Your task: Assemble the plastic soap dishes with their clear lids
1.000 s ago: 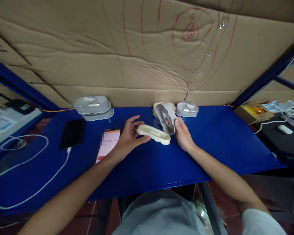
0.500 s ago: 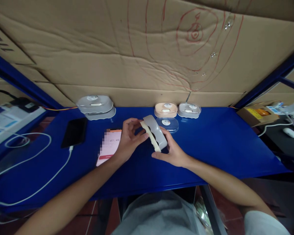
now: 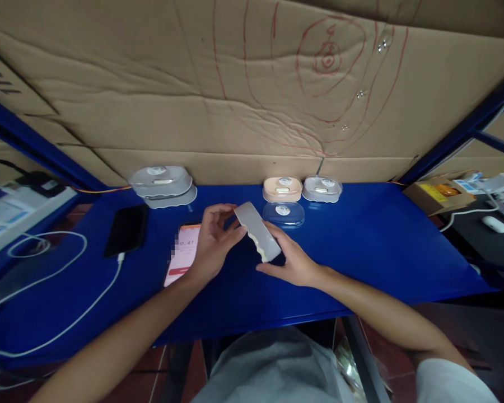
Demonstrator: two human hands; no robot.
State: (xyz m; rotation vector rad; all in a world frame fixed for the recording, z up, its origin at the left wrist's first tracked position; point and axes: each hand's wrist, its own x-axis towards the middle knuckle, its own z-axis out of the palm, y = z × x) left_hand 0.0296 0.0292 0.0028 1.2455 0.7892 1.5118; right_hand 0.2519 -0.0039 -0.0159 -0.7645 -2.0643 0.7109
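Observation:
A grey plastic box piece with a wavy cream part along its lower edge is held tilted between my two hands. My left hand is closed on its upper-left end, the thumb near the cream edge. My right hand grips the lower-right end, fingers behind it and thumb below. Just beyond my right fingers lies a clear oval lid with a round sticker. Behind that stand a peach oval box and a grey oval box, both under clear lids.
Stacked grey oval boxes stand at the back left of the blue table. A lit phone lies beside my left forearm; a dark phone charges by a white cable. A cardboard wall rises behind.
The gap between the grey piece and the cream wavy part has closed, and the cream now shows only as a thin edge. Both hands keep their hold, shifted slightly left.

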